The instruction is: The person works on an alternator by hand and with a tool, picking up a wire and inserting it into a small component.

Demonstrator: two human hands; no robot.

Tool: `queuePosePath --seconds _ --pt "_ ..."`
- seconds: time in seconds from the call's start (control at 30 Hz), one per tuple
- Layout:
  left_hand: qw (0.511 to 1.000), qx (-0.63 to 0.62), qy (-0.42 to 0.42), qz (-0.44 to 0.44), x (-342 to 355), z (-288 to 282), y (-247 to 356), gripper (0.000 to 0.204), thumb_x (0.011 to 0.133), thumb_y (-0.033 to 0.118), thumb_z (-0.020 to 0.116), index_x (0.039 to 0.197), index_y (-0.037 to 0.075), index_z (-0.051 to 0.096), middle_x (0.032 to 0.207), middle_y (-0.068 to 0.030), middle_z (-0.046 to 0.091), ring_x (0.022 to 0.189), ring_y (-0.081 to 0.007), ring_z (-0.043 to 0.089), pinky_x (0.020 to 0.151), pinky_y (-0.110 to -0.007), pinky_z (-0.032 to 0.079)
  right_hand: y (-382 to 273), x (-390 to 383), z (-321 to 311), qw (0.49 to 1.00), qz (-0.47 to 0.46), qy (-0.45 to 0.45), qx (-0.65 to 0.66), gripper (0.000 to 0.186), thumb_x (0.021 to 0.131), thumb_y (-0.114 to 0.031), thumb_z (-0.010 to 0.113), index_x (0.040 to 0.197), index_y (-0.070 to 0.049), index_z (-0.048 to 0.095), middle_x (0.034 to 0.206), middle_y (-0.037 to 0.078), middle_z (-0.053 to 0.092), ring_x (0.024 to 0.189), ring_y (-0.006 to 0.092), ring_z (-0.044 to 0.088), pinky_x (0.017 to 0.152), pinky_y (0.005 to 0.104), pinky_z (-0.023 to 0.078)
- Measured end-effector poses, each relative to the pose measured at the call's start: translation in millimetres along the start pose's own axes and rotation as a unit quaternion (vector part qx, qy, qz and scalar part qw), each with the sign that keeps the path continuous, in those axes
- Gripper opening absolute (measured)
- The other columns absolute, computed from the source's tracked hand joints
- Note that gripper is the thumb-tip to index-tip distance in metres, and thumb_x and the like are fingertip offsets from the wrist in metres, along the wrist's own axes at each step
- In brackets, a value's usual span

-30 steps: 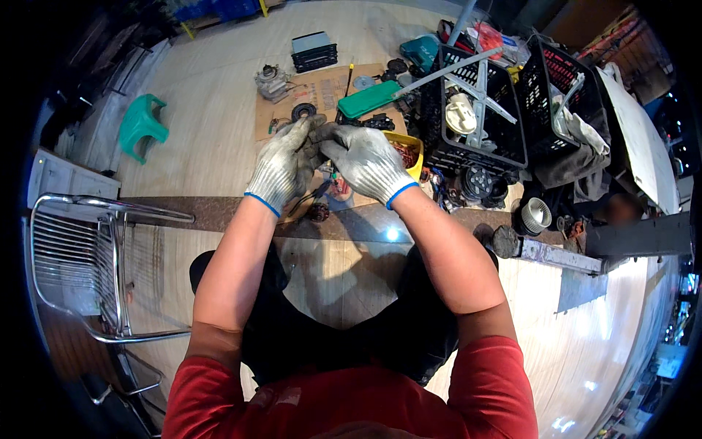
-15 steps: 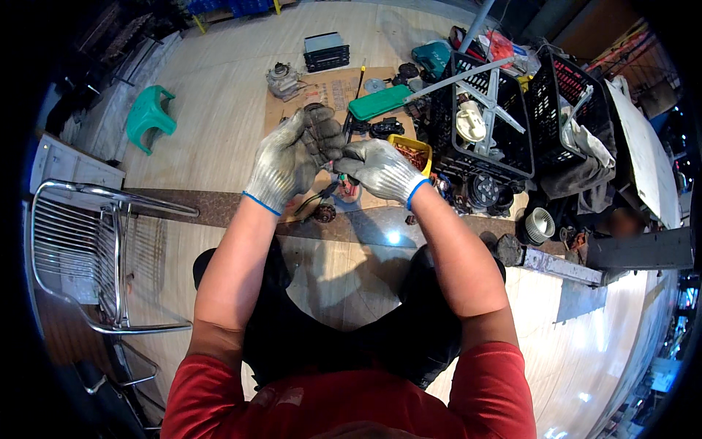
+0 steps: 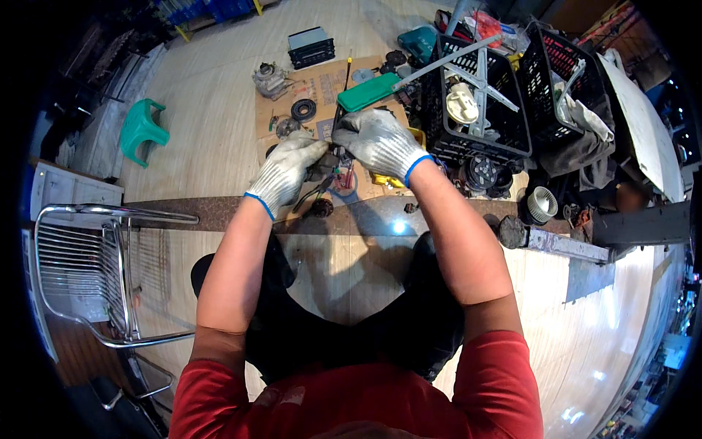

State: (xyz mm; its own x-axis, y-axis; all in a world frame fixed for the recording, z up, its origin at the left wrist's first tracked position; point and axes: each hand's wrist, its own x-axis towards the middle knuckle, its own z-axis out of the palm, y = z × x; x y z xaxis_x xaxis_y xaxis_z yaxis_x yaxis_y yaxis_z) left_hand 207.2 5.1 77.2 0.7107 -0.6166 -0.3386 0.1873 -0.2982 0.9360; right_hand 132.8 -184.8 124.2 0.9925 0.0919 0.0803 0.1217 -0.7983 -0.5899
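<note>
Both my hands wear whitish knit gloves with blue cuffs and dirty grey fingers, and they meet over a cardboard sheet. My left hand is closed, with thumb and fingers pressed together; a dark part shows just under it, and I cannot tell whether it is held. My right hand is curled shut beside it, its fingertips darkened, and whatever it grips is hidden. Below the hands lie a dark-handled tool, a small red piece and a round dark part. A black ring lies beyond my left hand.
A green flat piece lies beyond my right hand, near a yellow container. Black crates of parts stand at right. A metal housing and black box sit farther off. At left are a green stool and metal chair.
My left hand has turned from palm-up and cupped to back-up with fingers pinched. My right hand has risen slightly and curled. The black ring has come into sight.
</note>
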Motion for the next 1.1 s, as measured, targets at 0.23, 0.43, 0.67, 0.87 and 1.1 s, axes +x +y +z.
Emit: queuePosePath --seconds 0.23,0.43,0.67,0.87,1.1 --pt "0.882 -0.467 0.03 0.051 12.7 3.5 4.2 0.043 0.104 0.029 0.041 0.13 -0.004 0.049 0.123 -0.02 0.062 0.111 -0.0339 0.062 0.098 -0.048 0.05 3.4 -5.2 41.7 0.995 -0.052 0.042 0.077 0.026 0.09 -0.022 0.056 0.1 -0.001 0.067 0.092 0.021 0.068 0.085 0.037 0.067 0.075 0.0432 0.052" --pt "0.851 -0.514 -0.024 0.101 9.5 -6.0 2.9 0.044 0.105 0.033 0.037 0.128 -0.001 0.052 0.122 -0.0182 0.062 0.115 -0.0339 0.059 0.098 -0.049 0.049 8.4 -4.9 47.5 0.988 0.008 -0.067 0.137 0.021 0.088 -0.016 0.052 0.099 -0.007 0.068 0.099 0.019 0.067 0.09 0.0387 0.064 0.077 0.0471 0.051" --pt "0.877 -0.466 -0.089 0.078 -4.8 -18.2 13.2 0.037 0.102 0.026 0.045 0.119 -0.005 0.057 0.1 -0.0141 0.069 0.089 -0.0291 0.068 0.078 -0.043 0.055 18.2 -6.6 24.5 0.995 -0.059 -0.056 0.055 0.026 0.09 -0.027 0.059 0.101 -0.006 0.07 0.098 0.022 0.067 0.092 0.0391 0.064 0.08 0.045 0.051" --pt "0.984 -0.135 -0.105 0.039 -18.1 -15.6 16.6 0.03 0.097 0.017 0.054 0.111 -0.008 0.062 0.093 -0.0161 0.069 0.079 -0.024 0.068 0.072 -0.035 0.056 26.5 -1.1 6.0 0.996 0.0 -0.091 0.016 0.027 0.087 -0.025 0.062 0.102 -0.003 0.068 0.093 0.025 0.066 0.088 0.0403 0.064 0.078 0.0436 0.051" --pt "0.983 0.162 -0.035 0.082 -7.4 -8.8 1.6 0.034 0.097 0.021 0.059 0.118 -0.006 0.062 0.103 -0.0145 0.07 0.092 -0.0178 0.067 0.082 -0.03 0.053 15.5 1.9 8.1 0.999 0.023 -0.033 -0.016 0.032 0.089 -0.031 0.059 0.1 -0.002 0.07 0.099 0.023 0.067 0.094 0.0397 0.064 0.082 0.0449 0.051"
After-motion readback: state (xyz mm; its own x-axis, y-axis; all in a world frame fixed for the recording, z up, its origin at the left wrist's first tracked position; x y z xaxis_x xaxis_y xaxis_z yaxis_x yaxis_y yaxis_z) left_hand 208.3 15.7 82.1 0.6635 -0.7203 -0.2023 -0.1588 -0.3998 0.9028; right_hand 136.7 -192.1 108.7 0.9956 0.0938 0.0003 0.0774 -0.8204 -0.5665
